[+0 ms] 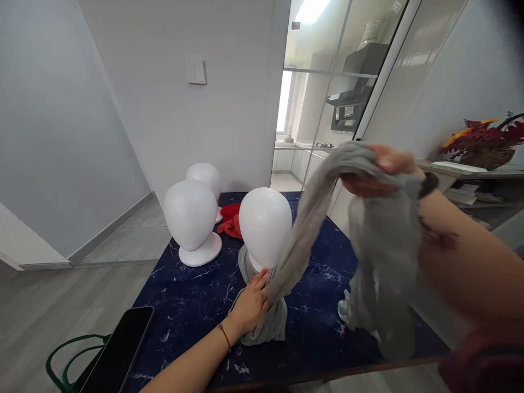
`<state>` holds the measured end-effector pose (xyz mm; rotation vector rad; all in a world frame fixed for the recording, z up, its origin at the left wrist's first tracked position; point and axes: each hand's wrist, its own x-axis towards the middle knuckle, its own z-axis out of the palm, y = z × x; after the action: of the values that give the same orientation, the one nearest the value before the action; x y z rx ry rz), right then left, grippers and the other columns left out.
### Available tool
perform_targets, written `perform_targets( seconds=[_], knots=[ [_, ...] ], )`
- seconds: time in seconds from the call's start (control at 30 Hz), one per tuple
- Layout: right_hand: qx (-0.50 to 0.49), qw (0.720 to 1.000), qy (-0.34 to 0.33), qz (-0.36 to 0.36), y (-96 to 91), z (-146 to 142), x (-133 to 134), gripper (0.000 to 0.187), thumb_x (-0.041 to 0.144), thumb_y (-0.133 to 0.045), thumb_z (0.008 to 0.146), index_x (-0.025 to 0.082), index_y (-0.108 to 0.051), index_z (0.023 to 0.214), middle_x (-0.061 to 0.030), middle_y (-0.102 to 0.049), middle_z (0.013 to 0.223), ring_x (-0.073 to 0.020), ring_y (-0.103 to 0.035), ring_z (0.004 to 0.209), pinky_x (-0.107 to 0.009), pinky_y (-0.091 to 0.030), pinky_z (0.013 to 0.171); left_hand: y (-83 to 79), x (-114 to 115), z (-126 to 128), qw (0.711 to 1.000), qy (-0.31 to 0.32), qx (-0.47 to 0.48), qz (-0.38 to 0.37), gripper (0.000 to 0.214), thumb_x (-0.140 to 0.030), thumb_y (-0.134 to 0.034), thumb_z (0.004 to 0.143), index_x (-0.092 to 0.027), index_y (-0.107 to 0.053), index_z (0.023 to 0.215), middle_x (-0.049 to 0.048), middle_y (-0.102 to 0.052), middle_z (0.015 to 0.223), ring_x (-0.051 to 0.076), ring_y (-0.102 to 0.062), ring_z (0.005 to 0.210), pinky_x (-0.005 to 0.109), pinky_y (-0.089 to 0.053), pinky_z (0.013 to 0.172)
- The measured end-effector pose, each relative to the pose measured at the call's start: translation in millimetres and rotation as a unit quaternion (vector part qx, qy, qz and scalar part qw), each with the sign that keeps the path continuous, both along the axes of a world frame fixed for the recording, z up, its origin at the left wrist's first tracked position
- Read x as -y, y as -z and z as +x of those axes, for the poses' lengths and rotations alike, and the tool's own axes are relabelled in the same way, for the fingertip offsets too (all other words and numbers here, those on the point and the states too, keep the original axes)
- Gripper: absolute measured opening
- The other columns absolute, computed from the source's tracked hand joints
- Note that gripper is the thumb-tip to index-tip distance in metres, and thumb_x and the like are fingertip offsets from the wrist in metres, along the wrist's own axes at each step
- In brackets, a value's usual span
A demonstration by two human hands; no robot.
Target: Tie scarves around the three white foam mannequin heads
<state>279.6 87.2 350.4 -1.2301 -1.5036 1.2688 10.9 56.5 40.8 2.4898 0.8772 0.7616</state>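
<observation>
A white foam mannequin head point(265, 224) stands on the table with a long grey scarf point(292, 262) round its neck and base. My left hand point(254, 300) is closed on the scarf and presses it down in front of the neck. Raised to the right, my right hand point(385, 164) is shut on a stretch of the same scarf. From there one length runs down to the neck and a loose end hangs toward the table, blurred by motion. Some fingers of both hands are hidden by cloth.
Two more foam heads, a near one point(190, 215) and a far one point(204, 177), stand at left. Red cloth point(231, 221) lies behind the middle head on the blue marbled table point(192, 305). A phone point(118, 349) and green straps point(76, 349) are at the front left corner.
</observation>
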Motion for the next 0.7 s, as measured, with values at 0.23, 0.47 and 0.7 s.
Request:
perform_targets(
  seconds=[0.23, 0.47, 0.7],
  knots=[
    [0.118, 0.984, -0.134, 0.011, -26.2, -96.8, -84.9, 0.011, 0.009, -0.07, 0.069, 0.003, -0.061, 0.072, 0.0007, -0.066, 0.079, -0.0088, -0.064, 0.074, -0.017, -0.048, 0.067, 1.1, 3.2, -0.5, 0.997, -0.037, 0.019, -0.058, 0.029, -0.034, -0.05, 0.085, -0.02, -0.063, 0.107, 0.0079, -0.061, 0.117, 0.025, -0.052, 0.115, 0.043, -0.041, 0.103],
    [0.196, 0.968, -0.153, -0.04, -14.8, -123.0, -128.7, 0.021, 0.011, -0.067, 0.065, -0.005, -0.062, 0.077, -0.0066, -0.067, 0.092, -0.0196, -0.064, 0.094, -0.034, -0.048, 0.081, 11.5, 2.2, -3.6, 0.967, -0.122, 0.163, -0.152, 0.029, -0.033, -0.049, 0.083, -0.017, -0.057, 0.107, 0.0087, -0.064, 0.11, 0.023, -0.057, 0.104, 0.041, -0.043, 0.097],
    [0.237, 0.944, -0.228, -0.016, -17.9, -119.0, -131.9, 0.025, 0.014, -0.07, 0.063, -0.003, -0.064, 0.081, -0.0031, -0.068, 0.09, -0.0162, -0.064, 0.091, -0.032, -0.047, 0.082, -15.1, -14.4, -13.9, 0.862, -0.302, 0.381, -0.143, 0.039, -0.043, -0.05, 0.085, -0.021, -0.038, 0.115, 0.0106, -0.049, 0.122, 0.022, -0.052, 0.111, 0.038, -0.045, 0.092]
  ],
)
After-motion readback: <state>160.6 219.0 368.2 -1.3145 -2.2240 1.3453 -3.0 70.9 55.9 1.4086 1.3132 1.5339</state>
